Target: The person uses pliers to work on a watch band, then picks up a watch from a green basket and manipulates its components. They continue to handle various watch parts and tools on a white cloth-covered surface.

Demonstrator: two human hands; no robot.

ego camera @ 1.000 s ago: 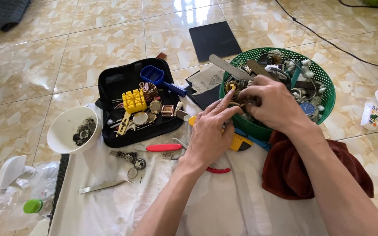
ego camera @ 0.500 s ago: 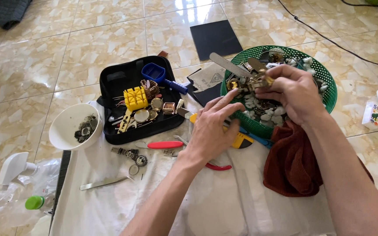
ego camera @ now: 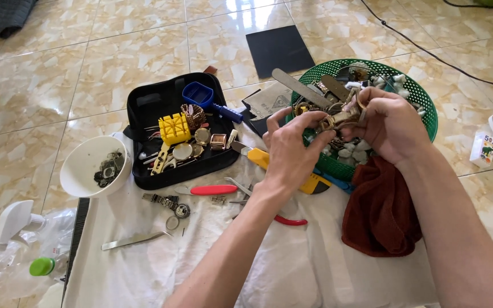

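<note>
Right of centre, over the green basket point(ego camera: 423, 117): left hand point(ego camera: 292, 151) and right hand point(ego camera: 392, 122) meet, both pinched on a gold watch point(ego camera: 340, 118). Basket holds metal parts. Black case point(ego camera: 155, 108) left of centre; white bowl point(ego camera: 81, 165) beside it; red cloth point(ego camera: 380, 211) under right wrist.

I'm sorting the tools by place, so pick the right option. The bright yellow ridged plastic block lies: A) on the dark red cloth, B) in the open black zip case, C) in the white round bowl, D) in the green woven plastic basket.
B: the bright yellow ridged plastic block sits among small metal parts inside the open black zip case, left of the green basket.
</note>
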